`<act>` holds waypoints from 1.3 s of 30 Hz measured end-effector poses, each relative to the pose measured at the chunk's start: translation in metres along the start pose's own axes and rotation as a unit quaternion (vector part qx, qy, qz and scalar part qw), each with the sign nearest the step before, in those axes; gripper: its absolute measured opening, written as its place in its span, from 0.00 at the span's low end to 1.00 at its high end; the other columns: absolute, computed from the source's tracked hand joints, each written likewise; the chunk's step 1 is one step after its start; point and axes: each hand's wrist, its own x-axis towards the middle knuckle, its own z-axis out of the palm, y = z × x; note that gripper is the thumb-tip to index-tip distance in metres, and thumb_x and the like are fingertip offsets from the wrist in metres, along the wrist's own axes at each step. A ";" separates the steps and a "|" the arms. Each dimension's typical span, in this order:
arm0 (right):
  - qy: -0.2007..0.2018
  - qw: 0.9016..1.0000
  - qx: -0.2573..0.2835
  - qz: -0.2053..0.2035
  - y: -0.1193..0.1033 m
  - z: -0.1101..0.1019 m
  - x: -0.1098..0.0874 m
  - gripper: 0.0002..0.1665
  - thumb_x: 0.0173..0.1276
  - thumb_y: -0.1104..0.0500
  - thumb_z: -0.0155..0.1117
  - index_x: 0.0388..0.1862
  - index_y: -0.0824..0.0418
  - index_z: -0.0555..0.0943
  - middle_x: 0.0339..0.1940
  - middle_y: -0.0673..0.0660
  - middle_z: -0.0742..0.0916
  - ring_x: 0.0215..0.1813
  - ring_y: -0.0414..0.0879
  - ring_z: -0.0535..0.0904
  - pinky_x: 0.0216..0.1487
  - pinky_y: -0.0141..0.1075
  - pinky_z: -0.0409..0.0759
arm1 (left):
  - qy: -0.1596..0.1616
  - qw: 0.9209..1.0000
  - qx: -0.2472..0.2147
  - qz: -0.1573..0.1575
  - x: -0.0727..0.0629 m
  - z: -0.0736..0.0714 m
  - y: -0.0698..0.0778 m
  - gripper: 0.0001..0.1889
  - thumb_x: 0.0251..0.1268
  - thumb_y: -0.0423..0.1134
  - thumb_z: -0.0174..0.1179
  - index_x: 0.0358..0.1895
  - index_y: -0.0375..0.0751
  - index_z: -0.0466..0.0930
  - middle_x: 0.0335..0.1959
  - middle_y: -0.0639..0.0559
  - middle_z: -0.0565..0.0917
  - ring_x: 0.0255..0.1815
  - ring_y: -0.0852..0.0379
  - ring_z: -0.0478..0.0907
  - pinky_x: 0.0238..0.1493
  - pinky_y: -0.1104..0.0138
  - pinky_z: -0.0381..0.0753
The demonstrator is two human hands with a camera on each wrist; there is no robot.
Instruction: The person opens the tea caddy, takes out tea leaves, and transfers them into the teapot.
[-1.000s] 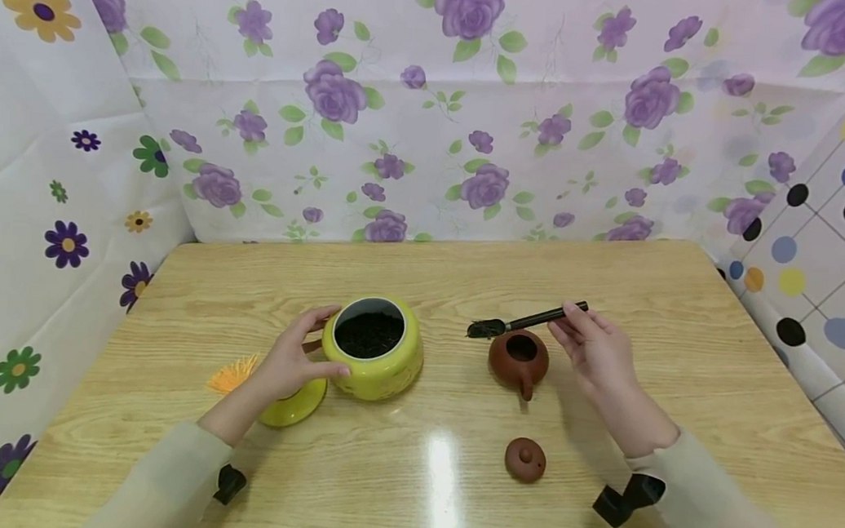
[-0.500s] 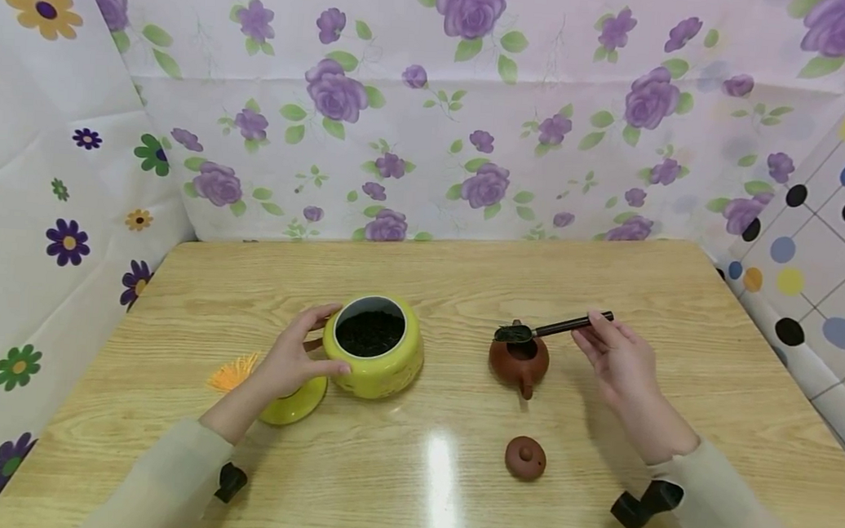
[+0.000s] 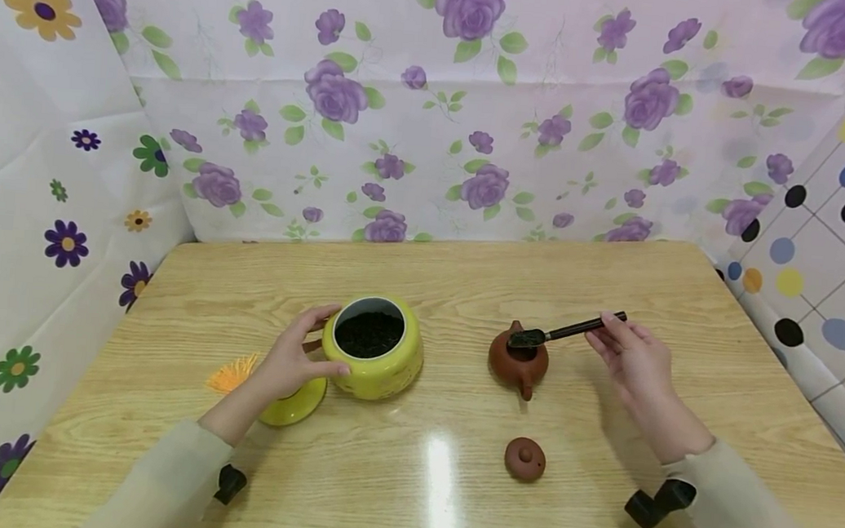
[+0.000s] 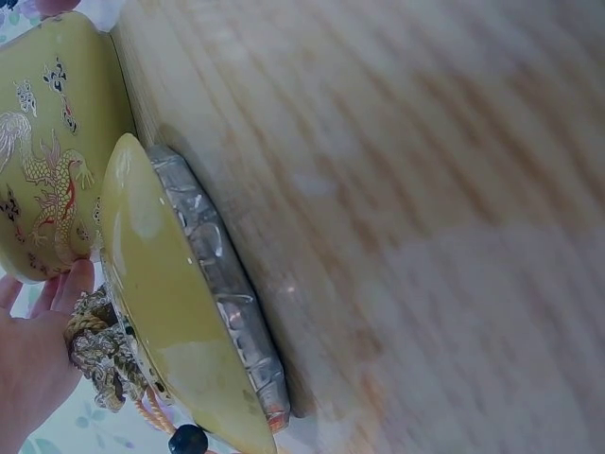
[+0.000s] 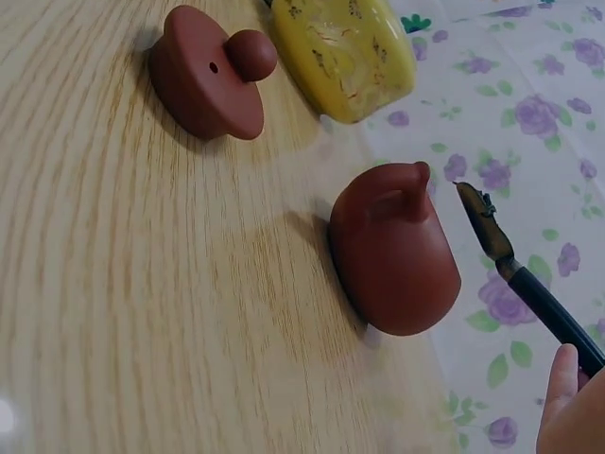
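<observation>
My left hand (image 3: 298, 353) grips the side of a yellow tea jar (image 3: 385, 380), fingers behind and thumb on the front. Dark loose tea leaves (image 3: 369, 335) lie inside the jar; its dragon pattern shows in the left wrist view. Between finger and thumb, my right hand (image 3: 637, 357) pinches the handle of a dark tea scoop (image 3: 583, 328). The scoop's head, carrying some tea leaves, is over the open mouth of a reddish-brown clay teapot (image 3: 514, 374). In the right wrist view the scoop (image 5: 539, 300) is higher than the teapot (image 5: 402, 270).
The teapot's lid (image 3: 525, 459) lies on the wooden table (image 3: 348, 488) in front of the teapot. By my left wrist lies the yellow jar lid (image 3: 298, 407), with an orange tassel (image 3: 232, 373). Flowered cloth (image 3: 430, 158) hangs along the table's back edge.
My right hand has moved right with the scoop, taking its head from left of the teapot to over its mouth, now tipped lower. The left hand and jar have stayed put.
</observation>
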 end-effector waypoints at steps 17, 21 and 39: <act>-0.022 0.991 -0.096 -0.088 -0.006 0.000 -0.001 0.11 0.64 0.67 0.64 0.21 0.64 0.77 0.31 0.53 0.81 0.32 0.41 0.85 0.43 0.30 0.84 | -0.001 1.000 -0.002 -0.007 0.000 0.001 -0.001 0.43 0.49 0.35 0.73 0.70 0.40 0.60 0.67 0.40 0.66 0.65 0.41 0.64 0.63 0.45 0.71; -0.019 0.984 -0.138 -0.114 -0.006 0.004 0.000 0.10 0.63 0.66 0.66 0.22 0.64 0.78 0.31 0.52 0.81 0.30 0.40 0.85 0.42 0.30 0.84 | 0.001 1.000 0.003 -0.007 -0.001 0.001 -0.001 0.43 0.49 0.35 0.73 0.70 0.39 0.60 0.66 0.40 0.66 0.65 0.41 0.65 0.62 0.45 0.71; -0.041 0.953 -0.245 -0.171 -0.009 0.015 -0.006 0.07 0.64 0.65 0.65 0.26 0.61 0.79 0.31 0.47 0.83 0.31 0.37 0.85 0.41 0.29 0.84 | -0.001 1.000 0.007 -0.003 -0.001 0.000 0.000 0.44 0.49 0.36 0.73 0.70 0.39 0.60 0.66 0.40 0.66 0.64 0.41 0.65 0.62 0.44 0.71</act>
